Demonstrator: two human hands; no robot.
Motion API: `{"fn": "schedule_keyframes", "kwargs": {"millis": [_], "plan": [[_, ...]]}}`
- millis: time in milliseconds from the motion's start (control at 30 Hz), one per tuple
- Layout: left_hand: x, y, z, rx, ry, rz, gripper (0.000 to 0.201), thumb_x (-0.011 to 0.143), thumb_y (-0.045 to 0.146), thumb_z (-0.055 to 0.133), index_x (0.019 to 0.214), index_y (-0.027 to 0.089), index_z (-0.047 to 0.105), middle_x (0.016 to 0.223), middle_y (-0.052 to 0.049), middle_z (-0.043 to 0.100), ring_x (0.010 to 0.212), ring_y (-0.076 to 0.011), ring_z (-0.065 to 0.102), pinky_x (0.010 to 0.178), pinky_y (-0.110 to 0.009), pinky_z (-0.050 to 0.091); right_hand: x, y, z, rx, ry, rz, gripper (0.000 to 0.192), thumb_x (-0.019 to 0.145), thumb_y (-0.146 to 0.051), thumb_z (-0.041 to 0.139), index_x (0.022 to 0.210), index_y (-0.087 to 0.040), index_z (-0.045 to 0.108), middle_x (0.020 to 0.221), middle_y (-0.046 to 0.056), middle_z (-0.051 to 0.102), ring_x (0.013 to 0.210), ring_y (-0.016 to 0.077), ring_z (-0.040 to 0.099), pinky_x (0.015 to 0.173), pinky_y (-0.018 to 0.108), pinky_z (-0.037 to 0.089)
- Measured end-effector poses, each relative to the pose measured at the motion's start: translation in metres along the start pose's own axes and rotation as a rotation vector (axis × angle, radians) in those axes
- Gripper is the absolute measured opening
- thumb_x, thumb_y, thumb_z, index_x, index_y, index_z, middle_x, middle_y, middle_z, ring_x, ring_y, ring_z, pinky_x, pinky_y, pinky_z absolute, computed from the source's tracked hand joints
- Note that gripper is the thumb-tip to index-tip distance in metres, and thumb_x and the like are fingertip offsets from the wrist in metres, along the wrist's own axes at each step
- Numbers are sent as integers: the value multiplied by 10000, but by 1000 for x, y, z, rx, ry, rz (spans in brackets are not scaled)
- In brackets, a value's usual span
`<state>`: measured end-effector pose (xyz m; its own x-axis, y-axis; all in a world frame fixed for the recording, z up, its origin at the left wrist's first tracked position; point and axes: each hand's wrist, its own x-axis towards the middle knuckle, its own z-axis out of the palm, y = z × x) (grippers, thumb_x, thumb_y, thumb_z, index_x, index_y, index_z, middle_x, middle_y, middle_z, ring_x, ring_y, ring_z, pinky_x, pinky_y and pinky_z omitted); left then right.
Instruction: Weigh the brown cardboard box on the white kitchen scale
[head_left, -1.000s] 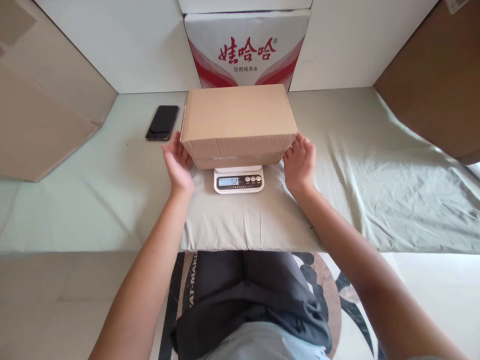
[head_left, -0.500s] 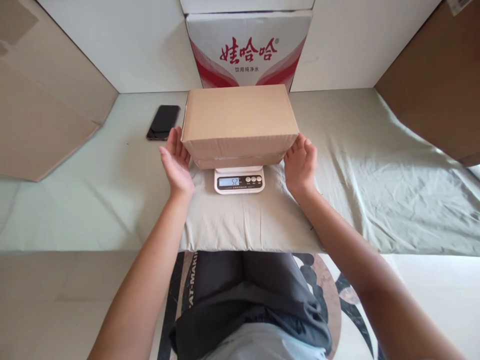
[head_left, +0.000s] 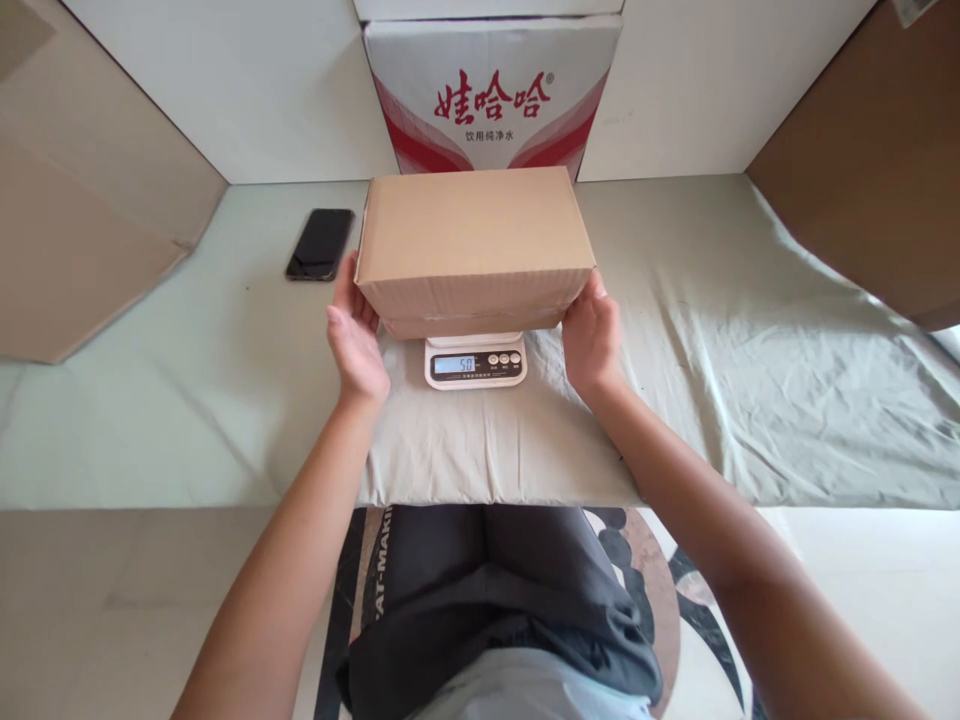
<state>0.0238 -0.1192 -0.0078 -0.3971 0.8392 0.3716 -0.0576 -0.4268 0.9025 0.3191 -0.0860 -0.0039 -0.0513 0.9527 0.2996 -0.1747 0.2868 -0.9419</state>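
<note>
A closed brown cardboard box [head_left: 472,240] rests on a small white digital scale [head_left: 475,362] whose display reads 50. My left hand [head_left: 352,335] presses flat against the box's left side, fingers reaching along its lower edge. On the opposite side my right hand [head_left: 592,335] holds the box the same way, fingertips tucked under the corner. The scale stands on a grey-green cloth [head_left: 720,330] spread over the table.
A black phone [head_left: 320,243] lies on the table left of the box. A white and red printed carton [head_left: 491,95] stands against the wall behind it. Brown cardboard sheets lean at the far left [head_left: 82,230] and far right [head_left: 870,150].
Both hands have moved inward from just beside the box to press on its sides. The scale reading has dropped from 52 to 50.
</note>
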Motion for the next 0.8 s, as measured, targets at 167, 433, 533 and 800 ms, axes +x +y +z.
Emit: {"fn": "schedule_keyframes", "kwargs": {"millis": [167, 433, 533, 800], "plan": [[-4, 4, 7, -2, 23, -35, 986, 848, 1069, 491, 1460, 345, 762, 1687, -66, 660, 1680, -372, 499, 1351, -496, 473, 0, 1, 0, 8, 0, 1, 777, 931, -915, 537, 1581, -491, 575, 1849, -104, 484, 1821, 346, 295, 1495, 663, 339], [-5, 3, 11, -29, 40, -10, 841, 902, 983, 546, 1332, 316, 822, 1585, -97, 746, 1673, -372, 523, 1355, -522, 481, -1, 0, 7, 24, 11, 6, 813, 936, -926, 535, 1631, -505, 533, 1858, -102, 467, 1829, 333, 275, 1507, 664, 291], [-5, 4, 10, 5, 5, -12, 807, 929, 976, 517, 1334, 347, 820, 1613, -84, 727, 1710, -353, 479, 1375, -506, 460, -4, -8, 12, 20, 29, 22, 794, 930, -933, 536, 1589, -491, 582, 1810, -83, 538, 1801, 327, 345, 1483, 631, 356], [-4, 1, 7, 48, 3, -21, 894, 906, 1029, 461, 1353, 345, 823, 1548, -103, 761, 1686, -372, 507, 1361, -521, 480, -6, -13, 16, 9, 45, 15, 811, 911, -937, 536, 1554, -450, 616, 1765, -53, 586, 1792, 317, 359, 1486, 590, 360]]}}
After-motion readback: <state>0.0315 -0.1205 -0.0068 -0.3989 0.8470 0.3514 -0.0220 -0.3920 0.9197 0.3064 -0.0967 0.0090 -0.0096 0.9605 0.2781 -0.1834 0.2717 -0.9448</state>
